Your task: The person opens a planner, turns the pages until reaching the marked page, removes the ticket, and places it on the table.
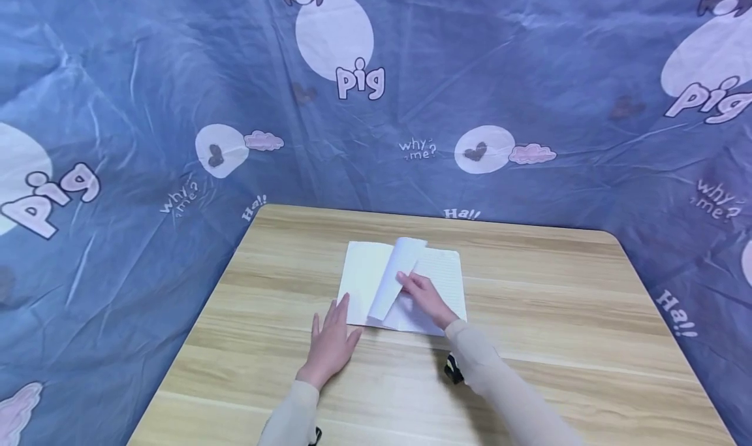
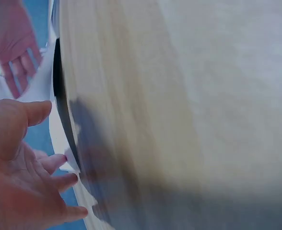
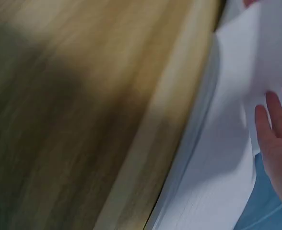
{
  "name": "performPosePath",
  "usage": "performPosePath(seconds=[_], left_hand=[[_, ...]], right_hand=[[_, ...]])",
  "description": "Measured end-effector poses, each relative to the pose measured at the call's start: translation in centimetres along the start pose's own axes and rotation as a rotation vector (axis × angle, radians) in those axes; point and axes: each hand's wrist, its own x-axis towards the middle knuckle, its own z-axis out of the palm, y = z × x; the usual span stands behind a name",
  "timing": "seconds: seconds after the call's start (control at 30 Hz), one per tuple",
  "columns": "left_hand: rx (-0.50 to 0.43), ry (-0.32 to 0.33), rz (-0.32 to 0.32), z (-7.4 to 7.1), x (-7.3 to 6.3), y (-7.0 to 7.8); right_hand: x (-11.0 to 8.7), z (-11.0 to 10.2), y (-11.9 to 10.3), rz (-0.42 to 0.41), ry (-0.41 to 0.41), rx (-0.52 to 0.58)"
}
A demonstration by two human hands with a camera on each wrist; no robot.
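An open notebook [image 1: 443,283] with white, ruled paper lies on the table, one of its pages [image 1: 395,279] lifted and curling over the middle. My right hand [image 1: 425,296] pinches this page, thumb on its upper face and the other fingers behind it. In the right wrist view those fingers [image 3: 276,115] extend along the underside of the paper. My left hand [image 1: 331,341] rests with spread fingers at the notebook's lower left corner, its fingertips right at the paper's edge. The left wrist view shows the left hand [image 2: 30,167] with its fingers loosely extended.
The notebook lies towards the far side of a wood-grain table [image 1: 558,302] with rounded far corners. A blue printed cloth [image 1: 411,106] hangs behind the table and along its sides. Dark straps [image 1: 454,369] show at both sleeves.
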Motion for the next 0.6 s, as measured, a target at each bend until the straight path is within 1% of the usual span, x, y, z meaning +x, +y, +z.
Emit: performPosePath(seconds=[0.07, 0.13, 0.23, 0.33, 0.37, 0.43, 0.47, 0.53, 0.6], left_hand=[[-0.042, 0.026, -0.032, -0.3, -0.4, -0.3], [-0.072, 0.053, -0.052, -0.7, -0.9, -0.5], [-0.072, 0.115, -0.035, -1.1, -1.4, -0.4], [-0.060, 0.168, -0.005, -1.4, -1.4, 0.1], [-0.053, 0.176, 0.006, -1.4, -1.3, 0.3], [-0.035, 0.165, 0.032, -1.4, -0.9, 0.8], [-0.023, 0.145, 0.044, -1.3, -0.7, 1.0], [0.009, 0.088, 0.070, -1.1, 0.1, 1.4], [0.041, 0.016, 0.089, -0.9, 1.0, 1.6]], right_hand=[[-0.2, 0.6, 0.2, -0.051, -0.042, -0.109], [-0.1, 1.1, 1.3, -0.114, -0.071, -0.214], [-0.4, 1.3, 1.5, -0.205, -0.141, -0.325], [-0.5, 1.5, 1.9, -0.273, -0.172, -0.428], [-0.5, 1.5, 2.1, -0.294, -0.182, -0.459], [-0.5, 1.7, 2.5, -0.337, -0.204, -0.505], [-0.5, 1.8, 2.6, -0.356, -0.213, -0.530], [-0.5, 2.0, 2.9, -0.382, -0.229, -0.565], [-0.5, 2.2, 3.0, -0.411, -0.243, -0.597]])
